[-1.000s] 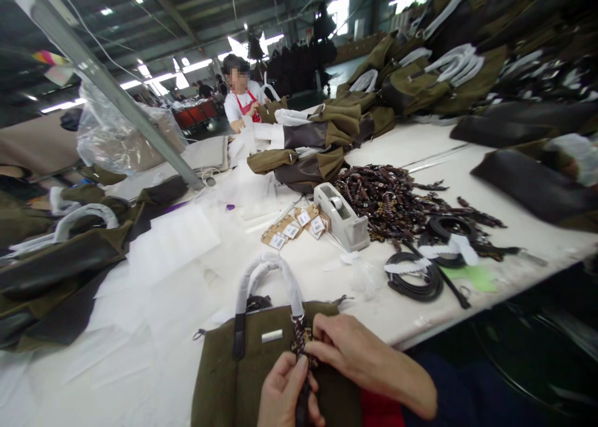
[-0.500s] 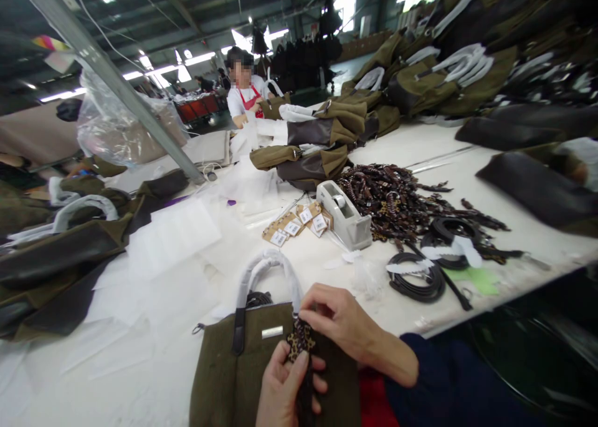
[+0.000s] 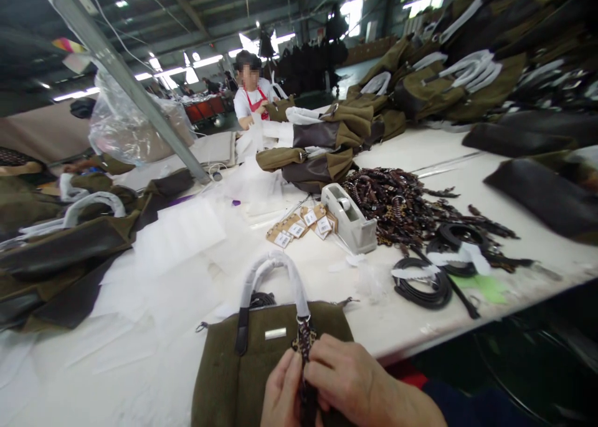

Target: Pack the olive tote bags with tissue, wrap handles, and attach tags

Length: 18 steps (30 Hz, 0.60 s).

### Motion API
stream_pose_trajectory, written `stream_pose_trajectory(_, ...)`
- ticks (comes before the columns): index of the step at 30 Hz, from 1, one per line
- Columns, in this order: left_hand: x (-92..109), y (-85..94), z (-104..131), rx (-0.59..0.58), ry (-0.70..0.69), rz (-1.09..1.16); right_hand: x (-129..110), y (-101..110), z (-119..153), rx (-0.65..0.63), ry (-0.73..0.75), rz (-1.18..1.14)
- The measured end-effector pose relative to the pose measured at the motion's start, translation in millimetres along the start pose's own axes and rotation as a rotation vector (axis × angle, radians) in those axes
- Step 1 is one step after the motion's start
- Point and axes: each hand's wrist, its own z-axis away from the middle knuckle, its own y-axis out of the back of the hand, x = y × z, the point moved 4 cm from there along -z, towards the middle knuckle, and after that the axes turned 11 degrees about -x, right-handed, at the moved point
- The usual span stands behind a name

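An olive-green handbag (image 3: pixel 224 371) with a small metal plate lies in front of me, its handle (image 3: pixel 275 259) wrapped in white. From the handle's right end hangs a dark braided bag charm (image 3: pixel 304 338) with brass-coloured links. My left hand (image 3: pixel 283 389) is closed around the charm's lower part from the left. Against its right side, my right hand (image 3: pixel 348 374) pinches the charm with bent fingers. The hands nearly meet, and the fingertips partly cover the charm's lower end.
Beyond the bag stand a tape dispenser (image 3: pixel 348 218), barcode tags (image 3: pixel 296 227) and a heap of dark charms (image 3: pixel 392 202). Coiled black straps (image 3: pixel 420 283) lie right. White sheets (image 3: pixel 177 234) and more bags (image 3: pixel 70 259) are left. A co-worker (image 3: pixel 252 93) in a red apron is across the table.
My right hand has moved down from the handle's end to the charm's lower part, beside my left hand. The charm's top and its ring on the handle now show.
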Motion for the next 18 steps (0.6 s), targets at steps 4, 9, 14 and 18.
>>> stream_pose_trajectory(4,-3.4,-3.7,-3.6,-0.071,0.085,0.034,-3.0,-3.1,0.3,0.005,0.035,0.056)
stream_pose_trajectory(9,-13.7,-2.6,-10.9,-0.15,0.124,0.028,1.8,22.5,-16.7,-0.179,-0.026,0.078)
stream_pose_trajectory(14,-15.3,2.9,-15.5,-0.13,0.125,0.008,13.0,81.9,-88.9,-0.122,0.024,0.015)
stream_pose_trajectory(18,-12.6,6.8,-18.1,-0.155,0.142,0.033,32.8,85.0,-151.7,-0.128,0.042,0.09)
